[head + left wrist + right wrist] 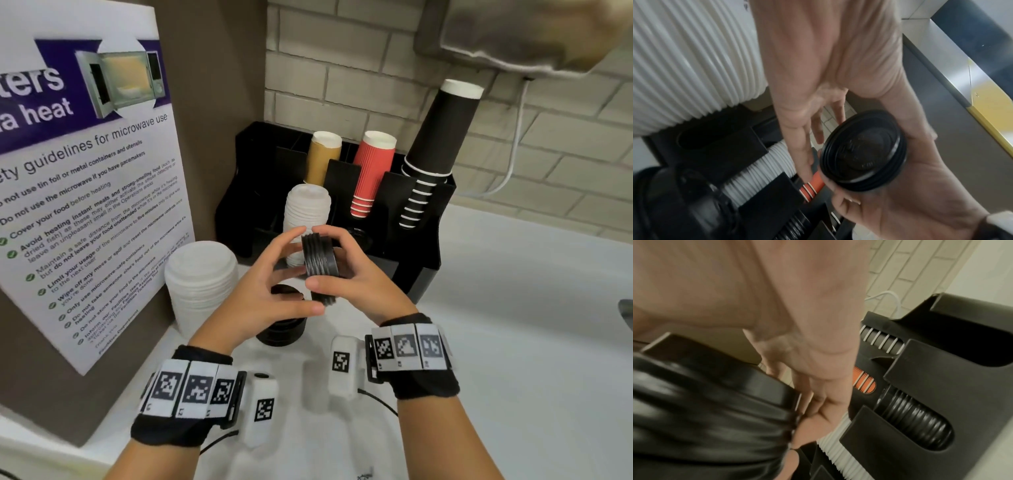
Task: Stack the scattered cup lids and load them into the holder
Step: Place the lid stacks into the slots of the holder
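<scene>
A short stack of black cup lids point(320, 267) is held on edge above the white counter, in front of the black holder point(424, 253). My right hand point(346, 270) grips it, fingers over the top rim and thumb on the near side. My left hand point(287, 274) cups its left face, index finger near the top rim and thumb under the bottom rim. The left wrist view shows the stack's face point(863, 151) between both hands. More black lids point(281, 329) stand on the counter under my left hand. A holder slot point(941, 378) has black lids point(916, 418) in it.
A tall stack of white lids point(202, 284) stands on the counter to the left, and another white stack point(306, 212) leans in the holder. Brown point(323, 157), red point(371, 171) and black cups point(435, 144) fill the rear slots. A microwave poster point(85, 192) stands close on the left.
</scene>
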A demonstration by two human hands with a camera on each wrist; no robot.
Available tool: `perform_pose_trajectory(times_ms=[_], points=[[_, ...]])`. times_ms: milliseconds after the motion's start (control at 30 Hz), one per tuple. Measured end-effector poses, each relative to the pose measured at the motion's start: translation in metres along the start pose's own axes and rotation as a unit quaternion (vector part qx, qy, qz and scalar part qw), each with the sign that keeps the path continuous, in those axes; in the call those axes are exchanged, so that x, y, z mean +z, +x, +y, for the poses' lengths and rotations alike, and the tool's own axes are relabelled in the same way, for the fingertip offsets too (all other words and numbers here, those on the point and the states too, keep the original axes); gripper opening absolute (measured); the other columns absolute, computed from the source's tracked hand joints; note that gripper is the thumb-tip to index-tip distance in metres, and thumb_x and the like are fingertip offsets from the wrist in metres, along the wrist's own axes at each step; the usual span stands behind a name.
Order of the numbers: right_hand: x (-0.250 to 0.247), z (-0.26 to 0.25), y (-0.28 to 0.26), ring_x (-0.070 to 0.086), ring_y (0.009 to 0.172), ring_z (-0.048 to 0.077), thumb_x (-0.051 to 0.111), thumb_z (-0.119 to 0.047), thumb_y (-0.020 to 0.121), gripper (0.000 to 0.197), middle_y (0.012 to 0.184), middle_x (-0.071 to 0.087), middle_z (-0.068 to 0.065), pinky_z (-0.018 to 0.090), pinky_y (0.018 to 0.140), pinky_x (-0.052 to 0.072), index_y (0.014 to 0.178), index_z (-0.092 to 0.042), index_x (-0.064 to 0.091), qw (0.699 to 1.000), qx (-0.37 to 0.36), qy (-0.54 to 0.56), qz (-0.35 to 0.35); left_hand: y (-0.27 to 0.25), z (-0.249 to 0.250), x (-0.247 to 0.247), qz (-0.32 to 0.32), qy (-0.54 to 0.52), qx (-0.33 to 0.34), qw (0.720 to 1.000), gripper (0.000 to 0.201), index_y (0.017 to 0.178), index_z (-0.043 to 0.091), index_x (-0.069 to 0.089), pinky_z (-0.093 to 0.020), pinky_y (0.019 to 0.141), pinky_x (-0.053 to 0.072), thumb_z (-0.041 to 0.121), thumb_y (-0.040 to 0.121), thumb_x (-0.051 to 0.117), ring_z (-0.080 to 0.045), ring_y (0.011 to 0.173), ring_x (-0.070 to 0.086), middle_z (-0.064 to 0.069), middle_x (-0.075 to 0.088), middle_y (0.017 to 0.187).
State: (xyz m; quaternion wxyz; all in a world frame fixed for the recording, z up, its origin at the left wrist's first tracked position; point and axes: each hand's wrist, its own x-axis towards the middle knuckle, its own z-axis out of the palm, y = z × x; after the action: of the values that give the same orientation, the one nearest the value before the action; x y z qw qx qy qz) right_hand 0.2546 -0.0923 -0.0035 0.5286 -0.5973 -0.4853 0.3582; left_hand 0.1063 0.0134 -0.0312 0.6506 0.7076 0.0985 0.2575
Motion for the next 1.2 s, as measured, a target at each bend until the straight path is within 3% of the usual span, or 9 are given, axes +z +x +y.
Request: perform_pose_trajectory(times_ms=[67,200,300,433,600,800,1000,1133,1200], points=[[-0.004,-0.001,-0.004,0.061,0.110,0.018,0.077,-0.019,0.073,0.069,0.126,0.055,0.012,0.029,0.086,0.051,0.132,-0.031,0.044,1.000,-0.001,0.002,-0.003,0.001,0.000,0.005,0.004,-0.002,0.012,1.000,0.092,0.136,0.046,0.044,-0.036,0.088,0.056,0.030,0.056,0.087,-0.015,0.122,0.058,0.008,0.052,0.135],[-0.013,-0.004,-0.010,0.061,0.112,0.018,0.081,-0.027,0.069,0.070,0.124,0.059,0.005,0.036,0.091,0.053,0.131,-0.036,0.050,1.000,-0.007,0.004,-0.011,0.003,0.002,0.008,-0.007,-0.029,0.029,0.999,0.088,0.136,0.038,0.047,-0.033,0.082,0.057,0.023,0.058,0.086,-0.018,0.121,0.058,0.009,0.054,0.130],[-0.016,-0.006,-0.012,0.062,0.110,0.016,0.081,-0.030,0.067,0.072,0.121,0.061,0.002,0.034,0.088,0.054,0.131,-0.039,0.049,1.000,-0.010,0.006,-0.004,0.005,0.003,0.010,-0.011,-0.042,0.027,0.999,0.089,0.135,0.034,0.045,-0.035,0.082,0.057,0.015,0.059,0.087,-0.018,0.122,0.057,0.001,0.048,0.136],[-0.017,-0.009,-0.012,0.065,0.104,0.014,0.083,-0.033,0.066,0.066,0.109,0.066,-0.003,0.030,0.083,0.054,0.124,-0.038,0.052,1.000,-0.019,-0.017,0.014,0.007,0.003,0.014,-0.001,-0.040,0.032,0.999,0.088,0.134,0.032,0.043,-0.033,0.081,0.057,0.008,0.061,0.085,-0.017,0.118,0.058,0.001,0.049,0.134],[-0.017,-0.012,-0.013,0.063,0.106,0.010,0.084,-0.037,0.062,0.063,0.115,0.062,-0.007,0.035,0.086,0.056,0.119,-0.041,0.057,0.998,-0.030,-0.044,0.033,0.008,0.004,0.015,-0.023,-0.044,0.039,0.998,0.094,0.138,0.038,0.041,-0.035,0.082,0.058,0.013,0.059,0.087,-0.013,0.121,0.056,0.009,0.049,0.134],[-0.018,-0.011,-0.014,0.063,0.107,0.012,0.086,-0.019,0.067,0.071,0.118,0.060,-0.003,0.032,0.092,0.054,0.126,-0.038,0.052,0.998,-0.038,-0.037,0.042,0.012,0.002,0.015,0.023,0.012,0.057,0.998,0.093,0.133,0.044,0.042,-0.033,0.089,0.056,0.015,0.057,0.087,-0.008,0.117,0.059,0.028,0.054,0.123],[-0.016,-0.009,-0.011,0.063,0.105,0.008,0.088,-0.018,0.064,0.070,0.120,0.058,-0.002,0.037,0.092,0.055,0.122,-0.034,0.052,0.996,-0.039,-0.060,0.055,0.013,0.002,0.016,0.021,0.021,0.050,0.998,0.097,0.135,0.045,0.041,-0.032,0.086,0.057,0.030,0.052,0.088,-0.006,0.116,0.058,0.029,0.053,0.123],[-0.014,-0.004,-0.006,0.063,0.101,0.005,0.087,-0.018,0.067,0.068,0.117,0.059,-0.006,0.034,0.090,0.055,0.121,-0.034,0.048,0.995,-0.042,-0.081,0.049,0.014,-0.001,0.016,0.021,0.013,0.045,0.999,0.103,0.137,0.045,0.040,-0.029,0.082,0.057,0.021,0.054,0.095,-0.006,0.119,0.056,0.025,0.052,0.128],[-0.018,-0.004,-0.002,0.063,0.102,0.006,0.087,-0.022,0.067,0.068,0.117,0.060,-0.006,0.031,0.088,0.055,0.122,-0.034,0.049,0.994,-0.048,-0.080,0.051,0.014,-0.002,0.013,0.032,0.001,0.039,0.999,0.102,0.140,0.047,0.038,-0.030,0.088,0.056,0.020,0.057,0.091,-0.008,0.125,0.053,0.017,0.047,0.137]])
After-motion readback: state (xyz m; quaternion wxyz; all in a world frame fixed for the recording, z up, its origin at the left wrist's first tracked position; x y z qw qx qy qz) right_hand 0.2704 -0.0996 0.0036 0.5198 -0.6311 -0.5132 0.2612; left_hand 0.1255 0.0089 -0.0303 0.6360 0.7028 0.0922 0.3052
